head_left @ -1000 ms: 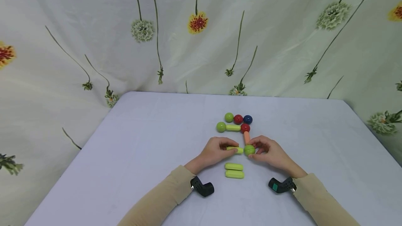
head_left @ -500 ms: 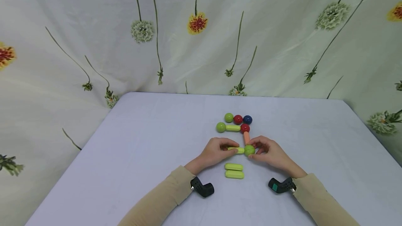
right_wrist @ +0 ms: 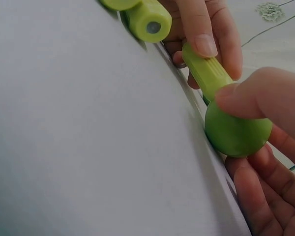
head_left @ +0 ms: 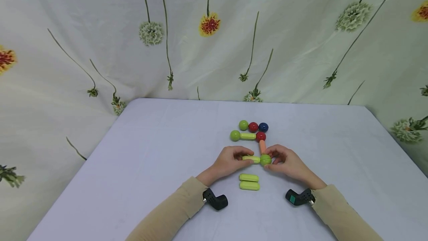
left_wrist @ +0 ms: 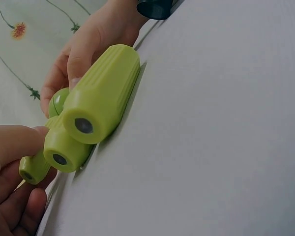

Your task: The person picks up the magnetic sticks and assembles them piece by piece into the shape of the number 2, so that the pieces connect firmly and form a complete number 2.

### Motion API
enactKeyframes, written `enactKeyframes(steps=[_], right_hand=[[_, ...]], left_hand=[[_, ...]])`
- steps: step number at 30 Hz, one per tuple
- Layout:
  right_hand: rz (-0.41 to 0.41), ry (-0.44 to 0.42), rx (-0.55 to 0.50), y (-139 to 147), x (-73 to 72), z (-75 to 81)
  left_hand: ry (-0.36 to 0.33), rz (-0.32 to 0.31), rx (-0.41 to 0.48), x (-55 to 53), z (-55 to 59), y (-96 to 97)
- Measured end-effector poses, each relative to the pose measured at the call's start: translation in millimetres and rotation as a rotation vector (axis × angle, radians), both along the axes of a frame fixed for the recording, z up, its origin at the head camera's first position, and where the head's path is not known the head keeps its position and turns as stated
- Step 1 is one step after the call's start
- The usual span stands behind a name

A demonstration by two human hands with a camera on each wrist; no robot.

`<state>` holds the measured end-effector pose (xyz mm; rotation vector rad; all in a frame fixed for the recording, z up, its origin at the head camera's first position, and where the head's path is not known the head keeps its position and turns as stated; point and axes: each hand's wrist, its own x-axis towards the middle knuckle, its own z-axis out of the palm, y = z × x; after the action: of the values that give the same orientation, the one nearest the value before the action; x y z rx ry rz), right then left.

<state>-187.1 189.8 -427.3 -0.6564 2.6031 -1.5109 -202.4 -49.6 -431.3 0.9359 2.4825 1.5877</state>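
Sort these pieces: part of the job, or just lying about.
Seemingly in the job:
held rod, left hand
held ball, right hand
orange rod, nearer red ball, far rod, leftmost ball

Seemingly lying about:
two loose rods
row of three balls

Head view: both sleeves (head_left: 170, 209) cut off at bottom edge; left hand (head_left: 229, 161) partly covers the held rod (head_left: 255, 159); near end of the orange rod (head_left: 262, 146) partly hidden at the right hand (head_left: 289, 163), can't tell if it meets the green ball (head_left: 265, 160). Left wrist: ball mostly behind rods, black wrist device (left_wrist: 155, 9) cut off at top. Right wrist: thumb (right_wrist: 258, 93) covers rod-ball joint, two loose rods (right_wrist: 137, 20) cut off by top edge.
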Motion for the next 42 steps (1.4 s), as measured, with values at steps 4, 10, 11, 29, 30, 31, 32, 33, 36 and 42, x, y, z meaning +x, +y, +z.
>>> enactKeyframes(steps=[4,10,11,29,30,31,32,33,36,42], right_hand=[[-0.003,0.011,0.012,0,-0.4,0.2],[-0.002,0.018,0.012,-1,-0.6,0.8],[-0.002,0.015,0.012,0,-0.6,0.7],[0.006,-0.005,0.013,0,-0.9,1.8],[0.004,-0.006,0.013,0,-0.9,1.6],[0.002,-0.007,0.013,0,-0.9,1.4],[0.0,-0.009,0.013,-1,-1.0,1.2],[-0.001,-0.01,0.014,-1,-0.8,1.2],[-0.006,-0.017,0.014,-1,-0.3,0.7],[0.005,-0.01,0.003,-1,-0.4,0.4]], left_hand=[[0.004,0.005,-0.012,-1.0,-1.2,0.4],[0.005,0.01,-0.02,-1.1,-1.5,0.5],[0.005,0.01,-0.021,-0.8,-1.1,0.5],[0.028,0.16,0.132,-12.6,3.0,-2.3],[0.034,0.181,0.154,-14.9,5.0,-2.9],[0.039,0.201,0.17,-17.5,7.4,-3.6],[0.045,0.219,0.188,-20.4,10.2,-4.4],[0.046,0.237,0.203,-23.3,13.8,-5.2],[0.041,0.289,0.217,-36.0,23.4,-5.9],[0.029,0.368,0.11,-66.4,40.5,-4.3]])
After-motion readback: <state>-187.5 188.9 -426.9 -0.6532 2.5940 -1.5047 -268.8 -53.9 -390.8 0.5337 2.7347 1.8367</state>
